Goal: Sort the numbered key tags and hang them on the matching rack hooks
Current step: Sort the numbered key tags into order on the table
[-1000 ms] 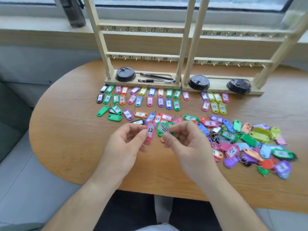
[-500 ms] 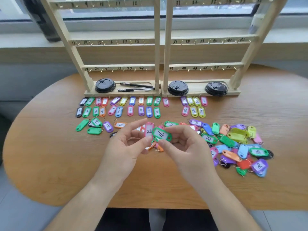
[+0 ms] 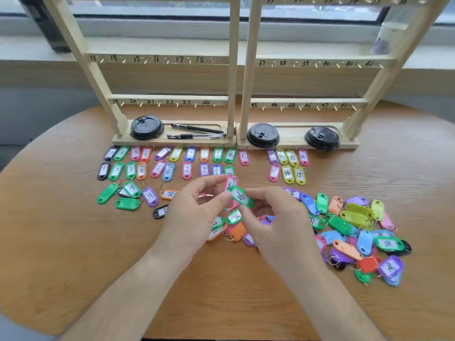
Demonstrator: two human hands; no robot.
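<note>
My left hand (image 3: 194,215) pinches a pink tag (image 3: 231,183), numbered 22 in the earlier frames. My right hand (image 3: 275,222) pinches a green tag marked 16 (image 3: 240,196) that crosses in front of the pink one. Both are held above the wooden table (image 3: 73,254). Two rows of sorted tags (image 3: 172,162) lie in front of the wooden rack (image 3: 234,102), whose bars carry numbered hooks from 13 to 48. A shorter sorted group (image 3: 290,164) lies to the right. A loose pile of mixed tags (image 3: 357,232) spreads at my right.
Three black cup lids (image 3: 147,127) and two pens (image 3: 197,132) rest on the rack's base. A few loose tags (image 3: 130,195) lie at the left. A dark bottle (image 3: 46,23) stands on the window sill behind the rack.
The view has tilted up and closer to the rack. Both hands lifted slightly, and the green 16 tag moved left to overlap the pink tag.
</note>
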